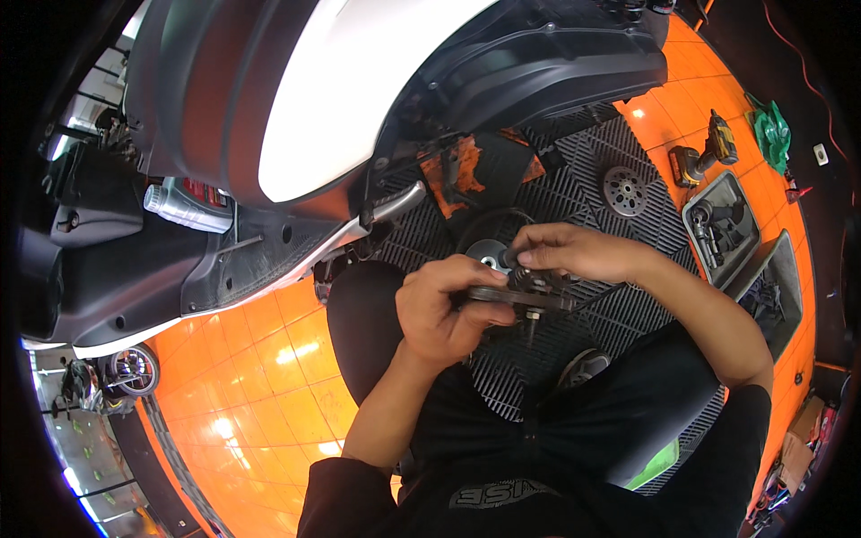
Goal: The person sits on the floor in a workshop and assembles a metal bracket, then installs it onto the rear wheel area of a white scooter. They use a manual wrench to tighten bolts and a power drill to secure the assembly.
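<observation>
Low over my lap, my left hand [451,309] grips the edge of a dark metal clutch shoe assembly [516,296] between thumb and fingers. The assembly is held roughly flat, with a bolt end [534,314] showing at its lower side. My right hand [574,252] is closed in a pinch at the assembly's far side, its fingertips against a small dark round piece [512,258] whose kind I cannot make out. Behind my hands, a silver metal disc [485,248] is partly hidden.
A scooter with a white panel [341,81] stands ahead and left, a bottle [193,205] on its footboard. On the black mat [583,148] lies a perforated metal disc [627,191]. To the right are a cordless power tool [704,154], a tool tray [725,257] and a green bag [770,136].
</observation>
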Available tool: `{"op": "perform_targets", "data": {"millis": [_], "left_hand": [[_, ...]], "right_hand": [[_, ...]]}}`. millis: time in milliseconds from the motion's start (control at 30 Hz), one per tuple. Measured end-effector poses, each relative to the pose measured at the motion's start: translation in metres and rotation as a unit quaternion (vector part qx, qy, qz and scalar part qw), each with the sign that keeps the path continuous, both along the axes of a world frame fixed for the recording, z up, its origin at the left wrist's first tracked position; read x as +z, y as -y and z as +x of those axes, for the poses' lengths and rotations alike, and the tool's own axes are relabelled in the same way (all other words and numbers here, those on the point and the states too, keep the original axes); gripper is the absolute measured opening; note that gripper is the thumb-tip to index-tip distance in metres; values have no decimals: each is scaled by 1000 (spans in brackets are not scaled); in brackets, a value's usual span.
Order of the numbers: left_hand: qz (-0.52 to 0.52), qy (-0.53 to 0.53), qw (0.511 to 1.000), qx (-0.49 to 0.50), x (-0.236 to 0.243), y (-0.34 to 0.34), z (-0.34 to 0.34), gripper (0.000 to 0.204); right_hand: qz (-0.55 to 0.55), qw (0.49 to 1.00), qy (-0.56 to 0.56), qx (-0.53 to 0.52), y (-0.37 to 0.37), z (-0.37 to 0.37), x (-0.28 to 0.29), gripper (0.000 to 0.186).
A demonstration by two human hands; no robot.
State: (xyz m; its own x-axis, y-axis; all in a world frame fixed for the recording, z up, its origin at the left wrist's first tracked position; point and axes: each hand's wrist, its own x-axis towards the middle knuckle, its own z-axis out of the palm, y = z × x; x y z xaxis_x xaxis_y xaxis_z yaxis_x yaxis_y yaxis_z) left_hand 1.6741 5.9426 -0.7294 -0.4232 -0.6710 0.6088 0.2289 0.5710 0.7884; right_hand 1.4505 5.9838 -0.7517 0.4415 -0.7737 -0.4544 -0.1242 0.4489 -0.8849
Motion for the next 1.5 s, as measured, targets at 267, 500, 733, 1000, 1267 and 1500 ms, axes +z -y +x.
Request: {"op": "perform_targets", "data": {"millis": [267,500,733,1000,1267,1500], "left_hand": [[64,-54,996,-40,-3,-3,-1,34],[122,1,990,-69,-1,-9,-13,46],[196,-58,979,-22,-2,-13,-24,43],[238,-48,965,93,-26,-16,-34,30],[390,19,895,218,-91,17,-63,33],[485,-289,811,152,-137,68,-105,45]], "right_hand": [[35,992,48,-108,1,-6,21,27],[12,974,83,-211,4,-5,18,32],[64,920,286,-259,1,0,20,40],[87,870,325,-362,15,21,17,27],[113,836,240,-481,53,22,-21,19],[54,802,175,-569,102,26,-46,25]]}}
